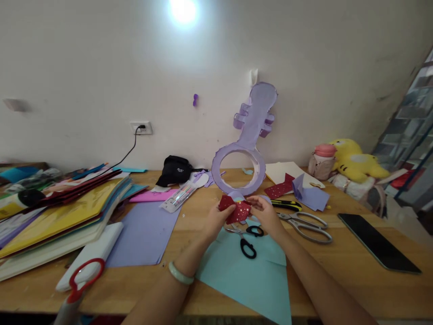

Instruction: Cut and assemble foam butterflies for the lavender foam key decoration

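Observation:
A small piece of dark red paper with pale specks (239, 211) is held up between both hands. My left hand (216, 220) pinches its left side, thumb across the front. At its right edge, the fingers of my right hand (265, 212) are closed on the paper. Just below the hands, black-handled scissors (248, 248) lie on a light blue paper sheet (246, 284). Behind the hands a lilac paper shape with a ring base (221, 167) stands against the wall.
Metal scissors (313, 228), a yellow-black utility knife (287, 206) and a dark tablet (377, 243) lie to the right. Stacked coloured paper (77, 203), a lilac sheet (142, 234) and a red-handled tool (72, 295) are on the left. A black pouch (174, 170) sits near the wall.

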Motion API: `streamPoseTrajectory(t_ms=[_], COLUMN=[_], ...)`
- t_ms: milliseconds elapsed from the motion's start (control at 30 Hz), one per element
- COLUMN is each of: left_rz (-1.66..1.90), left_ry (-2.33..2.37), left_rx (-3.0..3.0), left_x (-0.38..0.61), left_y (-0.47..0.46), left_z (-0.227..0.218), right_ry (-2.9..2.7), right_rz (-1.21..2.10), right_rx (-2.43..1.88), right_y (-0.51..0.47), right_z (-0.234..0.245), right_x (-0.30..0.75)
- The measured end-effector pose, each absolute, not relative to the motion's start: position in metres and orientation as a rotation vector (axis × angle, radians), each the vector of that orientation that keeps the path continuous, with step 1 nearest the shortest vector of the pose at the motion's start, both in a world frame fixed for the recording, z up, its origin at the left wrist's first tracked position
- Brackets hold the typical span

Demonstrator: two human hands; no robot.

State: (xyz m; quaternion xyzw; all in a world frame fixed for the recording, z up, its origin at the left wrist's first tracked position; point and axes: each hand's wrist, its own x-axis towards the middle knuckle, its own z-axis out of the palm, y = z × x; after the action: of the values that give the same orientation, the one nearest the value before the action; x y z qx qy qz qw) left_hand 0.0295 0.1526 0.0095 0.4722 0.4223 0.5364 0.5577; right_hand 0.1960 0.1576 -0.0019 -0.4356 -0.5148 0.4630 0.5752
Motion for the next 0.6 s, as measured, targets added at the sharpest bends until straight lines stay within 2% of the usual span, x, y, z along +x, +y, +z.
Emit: streamPoseTrajectory(t_ms=[367, 600], left_rz=[1.211, 1.303], left_ry=[1.041, 0.924], left_rx=[1.089, 1.039], left_x=[0.028, 0.029], left_y=[0.150, 0.156], left_z=[0.017, 0.005], right_ry=[-1.211, -1.188], right_rz=[1.162, 1.237], right_rx=[-1.039, -1.028], right_y=[0.156, 0.158], right_z=[0.000, -0.003], right_x=[0.196, 0.199])
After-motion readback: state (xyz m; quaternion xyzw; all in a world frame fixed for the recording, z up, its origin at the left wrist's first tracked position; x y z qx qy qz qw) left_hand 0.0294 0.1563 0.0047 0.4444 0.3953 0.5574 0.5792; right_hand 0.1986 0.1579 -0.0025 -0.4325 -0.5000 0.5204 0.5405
